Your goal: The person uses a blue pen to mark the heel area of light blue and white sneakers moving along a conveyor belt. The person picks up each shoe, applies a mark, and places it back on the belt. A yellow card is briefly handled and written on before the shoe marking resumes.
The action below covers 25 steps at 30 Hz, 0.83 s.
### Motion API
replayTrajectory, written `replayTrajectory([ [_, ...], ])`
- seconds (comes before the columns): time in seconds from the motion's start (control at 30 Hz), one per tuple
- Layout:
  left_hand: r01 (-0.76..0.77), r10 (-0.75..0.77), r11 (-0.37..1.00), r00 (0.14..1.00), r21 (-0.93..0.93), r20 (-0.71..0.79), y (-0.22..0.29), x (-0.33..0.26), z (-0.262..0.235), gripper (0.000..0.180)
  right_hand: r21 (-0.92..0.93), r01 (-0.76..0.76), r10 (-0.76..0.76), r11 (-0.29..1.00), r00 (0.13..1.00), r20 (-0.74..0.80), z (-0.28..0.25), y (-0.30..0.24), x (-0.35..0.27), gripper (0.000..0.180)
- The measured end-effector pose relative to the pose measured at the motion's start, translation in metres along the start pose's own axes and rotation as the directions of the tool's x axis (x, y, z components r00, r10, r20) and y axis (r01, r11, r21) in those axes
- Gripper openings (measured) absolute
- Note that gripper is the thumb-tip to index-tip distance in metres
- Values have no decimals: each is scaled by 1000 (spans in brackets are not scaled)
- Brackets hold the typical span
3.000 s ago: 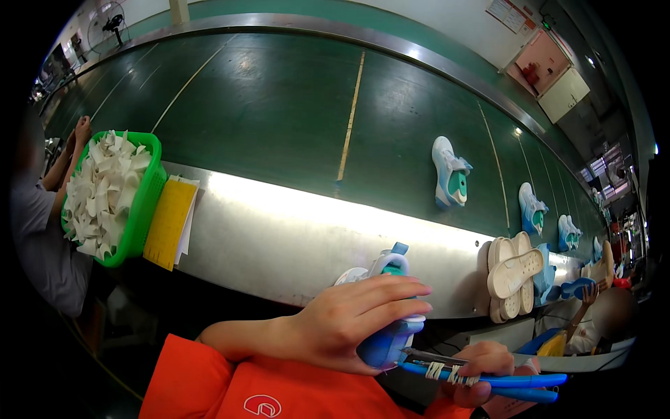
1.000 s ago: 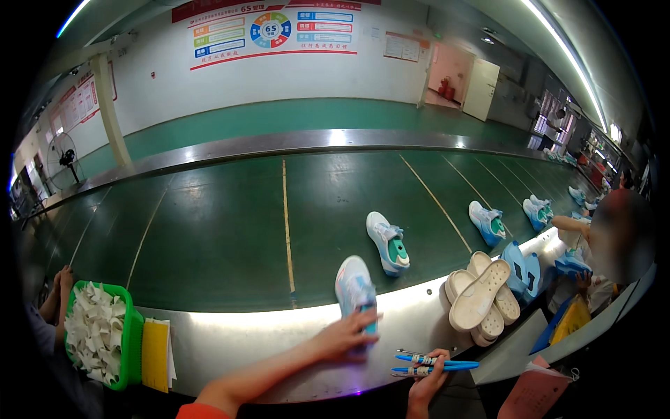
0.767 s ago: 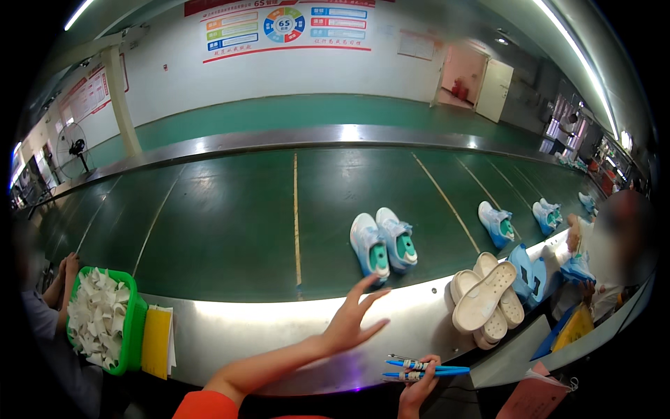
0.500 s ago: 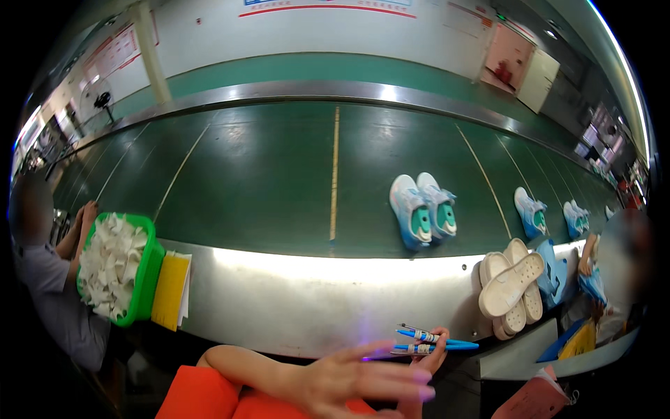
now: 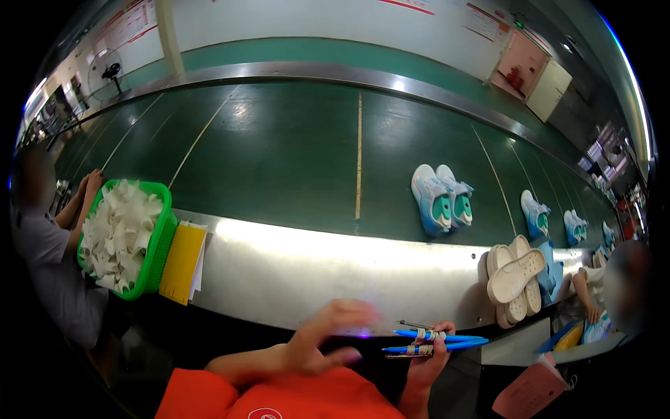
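My right hand (image 5: pixel 436 357) is closed round two slim blue pen-like tools (image 5: pixel 457 342), low in front of me. Whitish bands are wound about the tools, and thin metal pieces lie along them. To their left my left hand (image 5: pixel 324 342) is raised, smeared by motion; its thumb stands apart from the fingers and nothing shows in it. Beyond my hands runs a metal ledge (image 5: pixel 293 269). On the green conveyor belt (image 5: pixel 293 160) behind it stands a pair of white and blue shoes (image 5: pixel 441 201).
A green basket (image 5: pixel 162 241) of white pieces and a yellow booklet (image 5: pixel 183 262) sit at left. Cream soles (image 5: pixel 513 279) are stacked on the right of the ledge, beside blue shoe parts (image 5: pixel 551 272). Co-workers sit at both sides. A pink booklet (image 5: pixel 530 387) lies lower right.
My left hand has drawn back leftward, away from the blue tools and my right hand. The whole view has shifted; the shoes now appear higher and further right. My right hand keeps its hold.
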<state>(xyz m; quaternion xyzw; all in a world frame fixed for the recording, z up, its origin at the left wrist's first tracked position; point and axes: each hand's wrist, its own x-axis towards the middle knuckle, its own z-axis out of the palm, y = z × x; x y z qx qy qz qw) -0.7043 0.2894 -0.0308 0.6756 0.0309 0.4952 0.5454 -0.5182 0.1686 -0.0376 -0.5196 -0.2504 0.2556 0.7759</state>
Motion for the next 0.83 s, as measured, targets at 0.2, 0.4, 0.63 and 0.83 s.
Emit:
replayTrajectory([
  [0.2,318,-398,765,917,-561,-24,-22,-36,12,44,21,-20,18,1000,998,67,28,-14,-17,30],
  [0.4,364,-590,391,804,-845,74,1,-30,17,53,-5,10,-10,1000,993,117,41,-22,-29,41],
  [0.63,382,-471,526,875,-760,113,9,-39,14,56,-13,154,-153,988,986,68,48,-32,-34,46],
  [0.83,406,-436,563,886,-720,158,21,-37,12,58,15,195,-196,981,974,117,45,-33,-36,46],
])
